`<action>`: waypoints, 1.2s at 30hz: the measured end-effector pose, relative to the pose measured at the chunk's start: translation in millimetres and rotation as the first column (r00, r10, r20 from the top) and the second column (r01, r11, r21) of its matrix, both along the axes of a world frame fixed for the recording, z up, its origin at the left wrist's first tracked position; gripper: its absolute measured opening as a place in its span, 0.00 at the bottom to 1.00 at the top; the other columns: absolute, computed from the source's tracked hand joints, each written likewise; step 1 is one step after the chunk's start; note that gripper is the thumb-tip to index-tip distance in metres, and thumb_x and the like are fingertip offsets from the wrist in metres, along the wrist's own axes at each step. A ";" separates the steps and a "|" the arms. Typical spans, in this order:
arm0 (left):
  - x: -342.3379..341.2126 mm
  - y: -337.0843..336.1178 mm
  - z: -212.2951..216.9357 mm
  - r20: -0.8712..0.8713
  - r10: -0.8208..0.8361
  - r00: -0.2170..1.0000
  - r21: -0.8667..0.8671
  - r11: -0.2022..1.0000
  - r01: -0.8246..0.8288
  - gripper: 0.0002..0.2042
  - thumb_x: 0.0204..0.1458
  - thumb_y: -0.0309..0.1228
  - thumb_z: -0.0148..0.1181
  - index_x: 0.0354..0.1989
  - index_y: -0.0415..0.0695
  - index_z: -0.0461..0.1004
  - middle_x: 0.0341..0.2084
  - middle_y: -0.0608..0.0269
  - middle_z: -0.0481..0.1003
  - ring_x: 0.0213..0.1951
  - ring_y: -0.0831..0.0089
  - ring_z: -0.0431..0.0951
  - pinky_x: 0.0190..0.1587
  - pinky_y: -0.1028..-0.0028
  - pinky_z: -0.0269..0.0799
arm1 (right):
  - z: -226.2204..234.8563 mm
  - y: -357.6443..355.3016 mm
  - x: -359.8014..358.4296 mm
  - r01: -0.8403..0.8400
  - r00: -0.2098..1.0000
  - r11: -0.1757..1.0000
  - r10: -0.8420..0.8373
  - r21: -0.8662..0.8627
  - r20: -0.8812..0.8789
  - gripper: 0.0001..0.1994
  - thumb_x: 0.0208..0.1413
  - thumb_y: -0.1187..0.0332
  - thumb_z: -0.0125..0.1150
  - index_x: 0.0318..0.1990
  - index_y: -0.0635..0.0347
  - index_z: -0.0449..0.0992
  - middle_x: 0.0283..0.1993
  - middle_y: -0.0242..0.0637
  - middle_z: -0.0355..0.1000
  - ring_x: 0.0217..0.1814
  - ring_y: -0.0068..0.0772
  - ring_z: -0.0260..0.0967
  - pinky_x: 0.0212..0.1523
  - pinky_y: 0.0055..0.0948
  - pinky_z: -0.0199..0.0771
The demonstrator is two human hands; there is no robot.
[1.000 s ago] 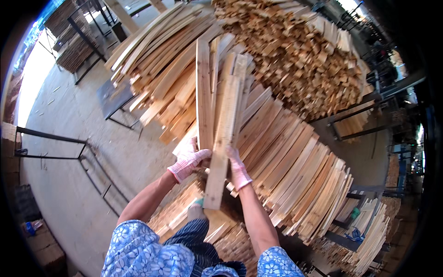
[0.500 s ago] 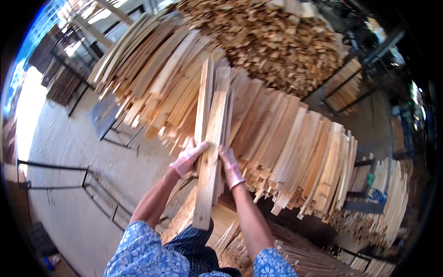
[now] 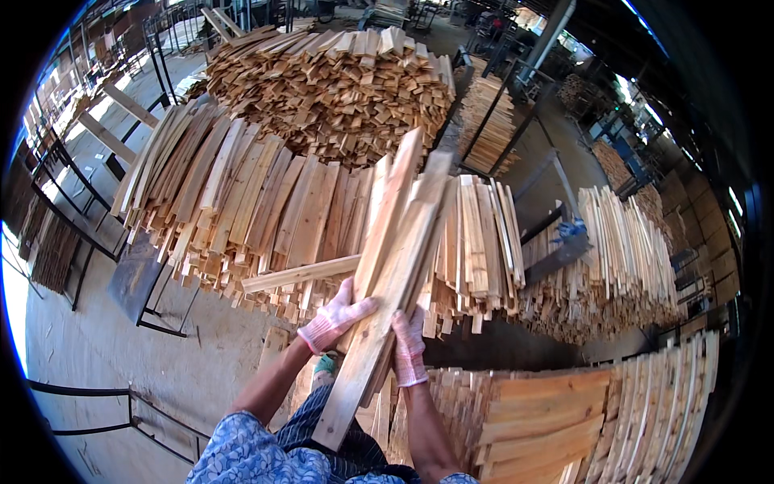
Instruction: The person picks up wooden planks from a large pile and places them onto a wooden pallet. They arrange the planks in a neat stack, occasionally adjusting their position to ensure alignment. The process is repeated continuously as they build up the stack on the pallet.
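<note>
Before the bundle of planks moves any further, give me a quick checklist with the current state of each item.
1. Left hand on the bundle of planks: ok, gloved palm against its left side.
2. Right hand gripping: ok, on its right side.
3. Planks aligned: not ok, top ends staggered.
4. Loose slat lying crosswise behind the bundle: cannot tell if it snags.
5. Leaning stacks stable: cannot tell.

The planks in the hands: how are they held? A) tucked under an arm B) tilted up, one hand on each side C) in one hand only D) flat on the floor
B: the left hand and right hand clasp the tilted planks from both sides.
</note>
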State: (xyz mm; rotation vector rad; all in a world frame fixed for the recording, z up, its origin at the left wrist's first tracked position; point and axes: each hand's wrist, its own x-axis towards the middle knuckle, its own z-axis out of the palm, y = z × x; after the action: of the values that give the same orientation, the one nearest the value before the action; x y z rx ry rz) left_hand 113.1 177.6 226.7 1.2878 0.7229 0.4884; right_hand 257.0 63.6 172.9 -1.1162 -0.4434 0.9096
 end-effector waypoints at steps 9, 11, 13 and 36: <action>51.1 -125.9 85.0 0.078 -0.593 0.802 0.279 0.785 0.553 0.55 0.45 0.45 0.75 0.75 0.40 0.43 0.62 0.36 0.65 0.64 0.49 0.68 0.67 0.56 0.69 | 130.8 -193.0 30.5 0.386 0.911 0.918 -0.395 0.095 0.118 0.41 0.69 0.35 0.41 0.74 0.63 0.52 0.68 0.47 0.63 0.69 0.41 0.63 0.66 0.40 0.71; 64.1 -175.8 115.7 0.198 -0.694 0.692 0.036 0.711 0.702 0.54 0.49 0.45 0.74 0.76 0.39 0.40 0.62 0.38 0.65 0.67 0.53 0.65 0.69 0.60 0.63 | 120.6 -241.5 37.3 0.490 0.801 0.871 -0.467 0.038 0.375 0.40 0.69 0.38 0.45 0.74 0.63 0.52 0.70 0.50 0.60 0.69 0.44 0.62 0.69 0.43 0.68; 87.8 -210.3 103.1 0.107 -0.784 0.611 0.182 0.619 0.764 0.56 0.49 0.47 0.74 0.76 0.38 0.38 0.61 0.41 0.67 0.65 0.55 0.67 0.69 0.62 0.62 | 110.0 -301.6 44.7 0.610 0.602 0.791 -0.428 -0.042 0.675 0.39 0.69 0.41 0.48 0.74 0.64 0.51 0.70 0.52 0.60 0.69 0.45 0.62 0.69 0.45 0.69; 107.1 -580.7 67.6 -0.634 -0.771 -0.059 0.167 -0.212 0.963 0.46 0.53 0.47 0.66 0.77 0.53 0.47 0.71 0.37 0.57 0.67 0.44 0.67 0.68 0.58 0.64 | 45.0 -779.8 -117.7 0.569 0.438 -0.496 -0.493 -0.657 0.752 0.38 0.60 0.50 0.63 0.75 0.50 0.57 0.73 0.61 0.57 0.70 0.63 0.63 0.69 0.51 0.66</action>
State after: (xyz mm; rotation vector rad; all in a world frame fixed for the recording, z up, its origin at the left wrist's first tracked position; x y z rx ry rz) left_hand 220.3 -403.1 294.3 2.1781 -0.4535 -0.9255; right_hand 139.3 -716.2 217.9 -2.3936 1.1802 -0.1518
